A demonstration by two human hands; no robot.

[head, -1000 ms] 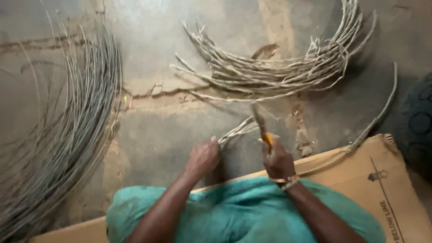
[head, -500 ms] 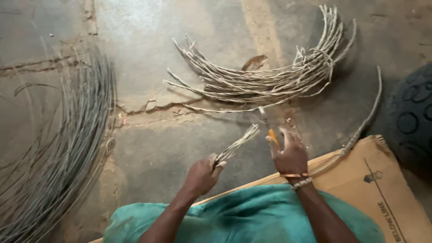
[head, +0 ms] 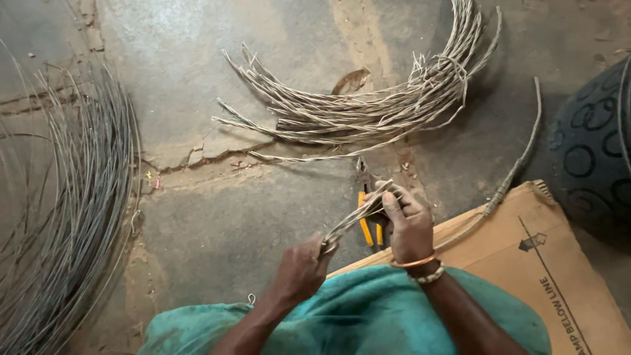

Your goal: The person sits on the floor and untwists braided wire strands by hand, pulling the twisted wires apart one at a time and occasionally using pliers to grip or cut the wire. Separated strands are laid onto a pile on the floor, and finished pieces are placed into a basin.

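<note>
Since half a second ago, the right hand has come back toward the body and now meets the far end of the short wire bundle, where earlier it was raised apart from it with the pliers. Both hands are closed on that bundle: the left hand clenches its near end in a fist, and the right pinches the splayed far end between thumb and fingers. The yellow-handled pliers lie under the right hand, jaws pointing away; whether the palm presses on the handles is hard to tell.

The bundle runs slanting between the hands, just above the bare concrete floor and close to the edge of the flattened cardboard sheet that the person sits on, with teal cloth across the lap. A single bent length of wire trails from the cardboard edge away to the right.

Farther out, a curved heap of cut wire pieces lies well apart from the hands, with open floor between. On the left a large loose coil of wire fills the floor to the picture's edge. A dark patterned round object sits at the right edge, near the cardboard.
</note>
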